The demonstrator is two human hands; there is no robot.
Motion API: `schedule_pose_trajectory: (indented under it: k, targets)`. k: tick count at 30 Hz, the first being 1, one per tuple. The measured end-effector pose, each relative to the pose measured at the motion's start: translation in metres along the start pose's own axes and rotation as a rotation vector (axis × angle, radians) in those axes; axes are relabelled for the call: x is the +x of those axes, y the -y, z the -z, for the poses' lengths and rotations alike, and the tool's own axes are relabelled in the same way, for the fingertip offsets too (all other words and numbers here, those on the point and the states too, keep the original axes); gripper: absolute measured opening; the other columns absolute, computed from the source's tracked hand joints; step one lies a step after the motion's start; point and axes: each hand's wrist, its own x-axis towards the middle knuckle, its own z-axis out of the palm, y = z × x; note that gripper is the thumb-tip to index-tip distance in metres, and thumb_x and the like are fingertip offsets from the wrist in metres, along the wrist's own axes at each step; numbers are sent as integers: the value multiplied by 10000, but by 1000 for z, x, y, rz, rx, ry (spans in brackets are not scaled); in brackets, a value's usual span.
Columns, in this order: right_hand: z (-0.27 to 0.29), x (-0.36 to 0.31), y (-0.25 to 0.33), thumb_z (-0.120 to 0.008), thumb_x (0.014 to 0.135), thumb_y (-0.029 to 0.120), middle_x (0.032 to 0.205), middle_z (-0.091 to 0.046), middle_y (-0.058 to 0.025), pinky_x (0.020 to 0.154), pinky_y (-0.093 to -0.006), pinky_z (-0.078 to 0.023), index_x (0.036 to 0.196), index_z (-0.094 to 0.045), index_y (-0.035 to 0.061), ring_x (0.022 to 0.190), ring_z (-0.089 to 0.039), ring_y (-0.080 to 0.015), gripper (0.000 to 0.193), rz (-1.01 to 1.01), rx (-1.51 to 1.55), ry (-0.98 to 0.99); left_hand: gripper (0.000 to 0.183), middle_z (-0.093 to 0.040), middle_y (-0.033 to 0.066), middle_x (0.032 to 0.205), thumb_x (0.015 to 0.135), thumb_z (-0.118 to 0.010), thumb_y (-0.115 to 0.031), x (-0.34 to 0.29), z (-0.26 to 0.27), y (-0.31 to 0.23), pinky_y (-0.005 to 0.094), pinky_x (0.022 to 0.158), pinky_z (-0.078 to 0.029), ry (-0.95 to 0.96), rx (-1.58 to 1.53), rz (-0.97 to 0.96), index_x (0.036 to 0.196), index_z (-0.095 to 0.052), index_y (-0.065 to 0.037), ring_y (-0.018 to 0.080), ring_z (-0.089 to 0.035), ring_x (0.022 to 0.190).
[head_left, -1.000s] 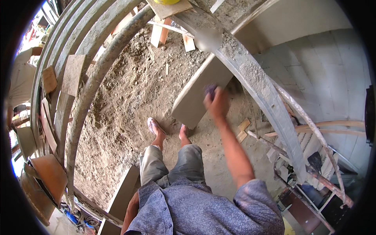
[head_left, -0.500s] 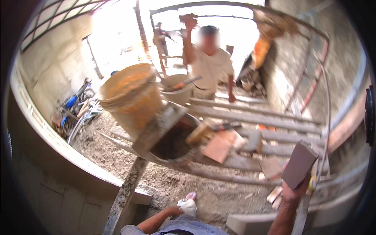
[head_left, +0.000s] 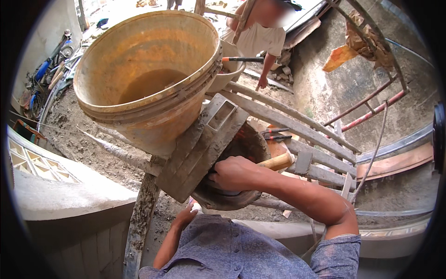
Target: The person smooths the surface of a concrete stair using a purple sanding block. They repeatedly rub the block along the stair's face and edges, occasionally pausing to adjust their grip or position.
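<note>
My right hand [head_left: 234, 174] reaches down into the round mortar pan [head_left: 218, 204], its fingers closed. What they grip is hidden inside the pan. A wooden handle [head_left: 277, 162] sticks out just past my wrist; whether it joins what I grip I cannot tell. Across the pan's left rim lies a mortar-crusted grey block-like piece [head_left: 204, 149] with a rectangular hollow. Low beside the pan is my left hand [head_left: 186, 216], its fingers bent by a small white thing [head_left: 197, 207], too little shown to name.
A large mud-stained bucket [head_left: 148, 60] with murky water stands left of the pan. Wooden slats [head_left: 292, 123] stretch to the right, holding red-handled tools [head_left: 276, 135]. Beyond them a person [head_left: 260, 39] stands. A mortar-splashed post [head_left: 141, 223] rises at the lower left.
My right hand has swung from the far right, where it held a flat grey-brown tile, into the mortar pan. The tile no longer shows in it. The view has moved closer to the bucket.
</note>
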Motion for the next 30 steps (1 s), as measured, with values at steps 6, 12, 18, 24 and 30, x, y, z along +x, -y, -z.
schedule_pose_trajectory:
  k: [6,12,18,24,30]
  targets:
    - [-37,35,-10,-511,971,318,1001,-713,-298,908,-512,-539,1051,-721,-37,1001,-681,-475,420,-21,96,-6,663,-505,259,1511,985,-589,-399,27,2,44,425,1144,-374,-5,-144,-57,1508,-447,-18,370,-468,1425]
    - [-45,54,-21,-483,1011,352,783,-723,-194,638,-418,-574,1014,-711,-13,682,-723,-312,430,-243,412,345,619,-544,262,1465,977,-609,-381,84,-22,149,424,1159,-358,-43,54,-371,1453,-502,0,379,-480,1400]
    - [21,-8,-2,-472,1074,414,692,-648,-40,520,-332,-489,1078,-705,23,575,-617,-139,455,-107,598,334,557,-577,284,1411,973,-585,-369,115,-18,187,449,1128,-394,-22,250,-421,1366,-579,26,410,-537,1333]
    - [-27,-141,-70,-535,1083,365,1082,-717,-37,803,-289,-544,1292,-660,2,942,-649,-101,438,218,1184,95,601,-616,285,1352,986,-546,-455,69,-8,59,462,1083,-433,354,336,-203,1316,-614,43,416,-594,1260]
    - [-188,-333,-104,-747,871,475,1357,-609,-306,1015,-378,-524,1335,-537,-206,1160,-676,-317,851,319,1574,-1002,698,-479,266,1522,975,-605,-441,79,0,-16,405,1169,-362,693,434,-74,1448,-493,60,361,-458,1419]
